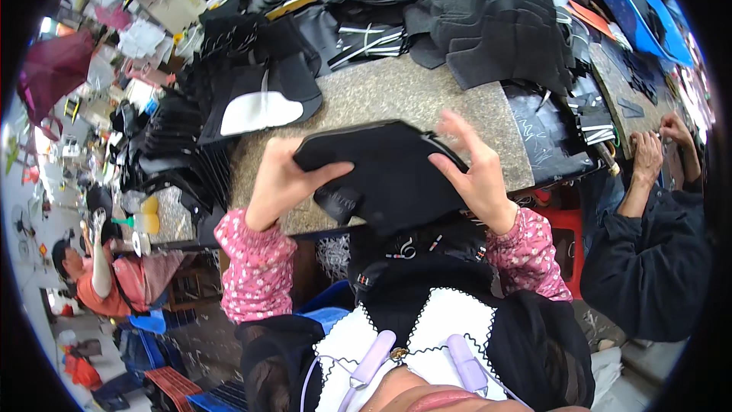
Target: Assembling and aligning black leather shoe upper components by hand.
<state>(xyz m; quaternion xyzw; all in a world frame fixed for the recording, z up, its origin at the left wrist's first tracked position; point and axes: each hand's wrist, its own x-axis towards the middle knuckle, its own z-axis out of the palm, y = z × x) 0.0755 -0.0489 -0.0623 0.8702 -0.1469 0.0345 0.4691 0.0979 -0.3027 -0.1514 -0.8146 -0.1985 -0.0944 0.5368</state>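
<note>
A black piece of cut, sewn-looking fabric is held up over the near edge of the table in front of my body. My left hand is closed on its left end, thumb lying on top and the fingers hidden underneath. At the right edge of the piece is my right hand. Its thumb is by the fabric, while the other fingers are stretched out and apart, slightly blurred. A small dark flap hangs at the lower left of the piece.
Stacks of black cut pieces lie at the table's back. Left of the speckled tabletop is a black piece with a white patch. A co-worker's hands are at the far right; another person sits far left.
</note>
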